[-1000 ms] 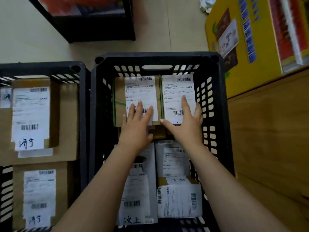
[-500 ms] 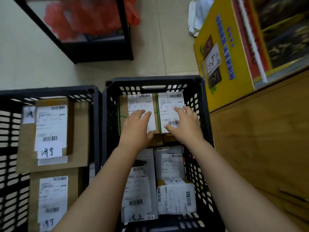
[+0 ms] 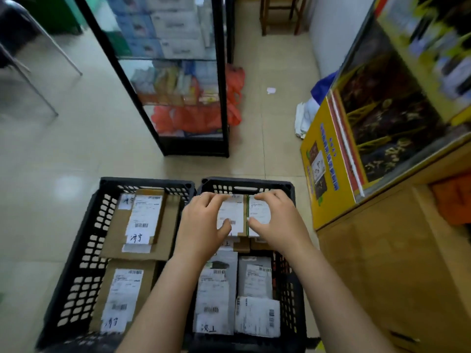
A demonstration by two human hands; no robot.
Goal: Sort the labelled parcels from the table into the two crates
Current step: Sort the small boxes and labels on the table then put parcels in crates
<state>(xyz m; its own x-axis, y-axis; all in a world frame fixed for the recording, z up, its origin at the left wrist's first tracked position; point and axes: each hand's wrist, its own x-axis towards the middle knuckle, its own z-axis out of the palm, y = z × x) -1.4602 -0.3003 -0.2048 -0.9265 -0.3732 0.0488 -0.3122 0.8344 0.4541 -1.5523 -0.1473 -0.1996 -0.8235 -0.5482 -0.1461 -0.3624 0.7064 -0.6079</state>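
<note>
Both hands curl over two labelled boxes side by side at the far end of the right crate [image 3: 293,250] — left hand [image 3: 201,225] on the left box [image 3: 235,215], right hand [image 3: 281,220] on the right box [image 3: 258,212]. Left crate [image 3: 76,263] at lower left — flat brown parcels [image 3: 142,225] inside.

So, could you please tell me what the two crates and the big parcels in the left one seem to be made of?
The left crate and right crate look like black moulded plastic, matte, with lattice holes in the walls. The big parcels look like plain brown cardboard, dull, with white paper labels stuck on.

Head view, steeply down, close
</note>
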